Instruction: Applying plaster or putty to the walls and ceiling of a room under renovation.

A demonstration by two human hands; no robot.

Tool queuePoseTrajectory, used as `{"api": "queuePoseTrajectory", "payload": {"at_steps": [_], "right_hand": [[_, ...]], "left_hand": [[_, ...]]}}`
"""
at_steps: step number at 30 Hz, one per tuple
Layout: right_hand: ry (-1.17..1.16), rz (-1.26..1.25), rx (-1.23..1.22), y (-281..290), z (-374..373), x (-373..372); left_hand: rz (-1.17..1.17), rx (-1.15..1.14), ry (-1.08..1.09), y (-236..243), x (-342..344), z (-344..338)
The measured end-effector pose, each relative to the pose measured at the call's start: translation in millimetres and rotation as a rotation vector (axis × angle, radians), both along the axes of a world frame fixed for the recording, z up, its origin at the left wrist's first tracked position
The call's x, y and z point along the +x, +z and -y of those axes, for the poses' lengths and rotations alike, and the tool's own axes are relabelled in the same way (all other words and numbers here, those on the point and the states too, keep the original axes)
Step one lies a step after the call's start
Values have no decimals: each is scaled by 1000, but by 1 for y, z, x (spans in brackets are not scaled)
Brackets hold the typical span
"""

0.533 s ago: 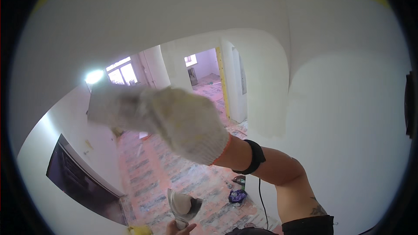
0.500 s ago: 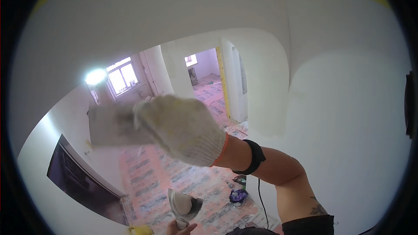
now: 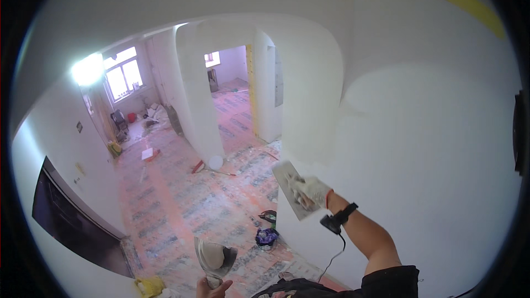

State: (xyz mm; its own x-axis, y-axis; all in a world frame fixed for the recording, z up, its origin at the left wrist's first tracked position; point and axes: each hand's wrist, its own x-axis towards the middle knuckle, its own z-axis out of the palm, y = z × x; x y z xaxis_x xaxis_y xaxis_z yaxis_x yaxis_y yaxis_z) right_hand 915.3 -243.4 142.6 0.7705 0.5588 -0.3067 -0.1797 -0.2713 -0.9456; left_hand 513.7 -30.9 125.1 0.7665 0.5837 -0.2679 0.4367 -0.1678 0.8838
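Note:
My right hand (image 3: 310, 190) in a white knit glove grips a flat steel trowel (image 3: 284, 174), held tilted in front of the white wall (image 3: 414, 143) at the right. A black strap with a cord is round that wrist. My left hand (image 3: 212, 287), bare, is closed round the handle of a wide putty knife (image 3: 232, 256) at the bottom, with a pale lump of putty (image 3: 212, 254) on its blade.
A dark door (image 3: 66, 215) stands at the left. The pinkish covered floor (image 3: 182, 204) holds a broom (image 3: 218, 171), a white round object (image 3: 215, 161), a purple bag (image 3: 266, 236) and a yellow bag (image 3: 149, 286). A doorway (image 3: 232, 110) and a window (image 3: 124, 77) are beyond.
My right hand and trowel have dropped from high in the middle of the view to lower right, against the wall's background. The view has shifted; my left hand still holds the loaded putty knife.

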Motion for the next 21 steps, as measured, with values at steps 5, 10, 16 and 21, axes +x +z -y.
{"api": "queuePoseTrajectory", "payload": {"at_steps": [5,10,16,21], "right_hand": [[-69,-96,-93,-51,50,21],[-114,1209,-322,-72,78,99],[-68,1024,-799,4,80,126],[-59,1394,-779,25,74,136]], "left_hand": [[-115,11,-62,9,50,14],[-124,-282,-61,24,110,33],[-207,-250,-63,16,133,48],[4,-139,-56,-26,132,48]]}}
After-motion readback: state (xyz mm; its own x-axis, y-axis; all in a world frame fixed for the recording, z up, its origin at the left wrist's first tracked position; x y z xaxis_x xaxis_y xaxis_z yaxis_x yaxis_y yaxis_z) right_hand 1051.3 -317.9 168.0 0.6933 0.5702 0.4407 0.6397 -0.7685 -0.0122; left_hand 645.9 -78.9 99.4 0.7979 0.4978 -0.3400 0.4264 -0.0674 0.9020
